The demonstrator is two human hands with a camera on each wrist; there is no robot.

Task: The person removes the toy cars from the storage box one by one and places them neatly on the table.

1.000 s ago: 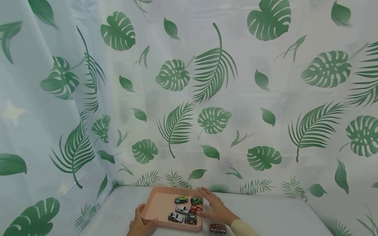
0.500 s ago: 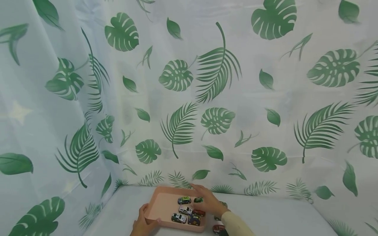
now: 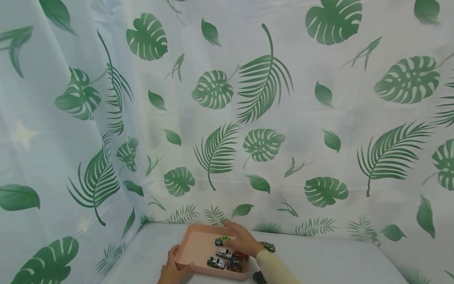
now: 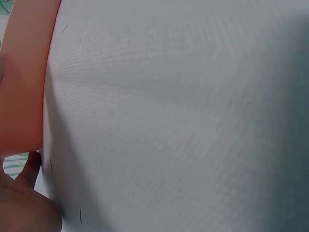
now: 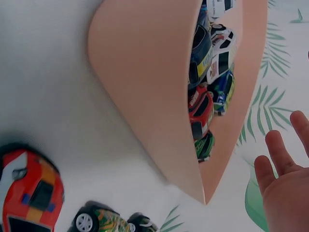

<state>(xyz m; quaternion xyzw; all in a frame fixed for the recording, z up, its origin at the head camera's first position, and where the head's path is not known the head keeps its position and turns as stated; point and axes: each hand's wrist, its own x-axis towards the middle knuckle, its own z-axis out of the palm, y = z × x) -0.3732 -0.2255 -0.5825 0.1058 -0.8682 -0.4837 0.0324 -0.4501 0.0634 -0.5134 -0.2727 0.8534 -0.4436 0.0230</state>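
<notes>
My left hand [image 3: 172, 270] grips the left front corner of a shallow peach tray [image 3: 198, 246], thumb at the front rim. Over the tray's right part, my right hand [image 3: 244, 239] reaches with fingers extended; in the right wrist view those fingers [image 5: 277, 147] are spread with nothing in them. Small toy cars sit in the tray's right half: a yellow-green one [image 3: 221, 241], two white ones [image 3: 224, 252], a dark blue one [image 3: 234, 265] and a red one [image 5: 200, 108]. A green car [image 5: 204, 146] in the tray is hidden behind my right hand in the head view.
On the white table [image 3: 319, 260], right of the tray, lie a red car [image 5: 33, 193] and a green patterned car [image 3: 267, 247]. A leaf-printed curtain [image 3: 220, 118] rises behind the table and along the left side.
My right hand has moved left from the tray's right rim to over the cars. The green patterned car beside the tray has come into sight; the sleeve covers the loose red car.
</notes>
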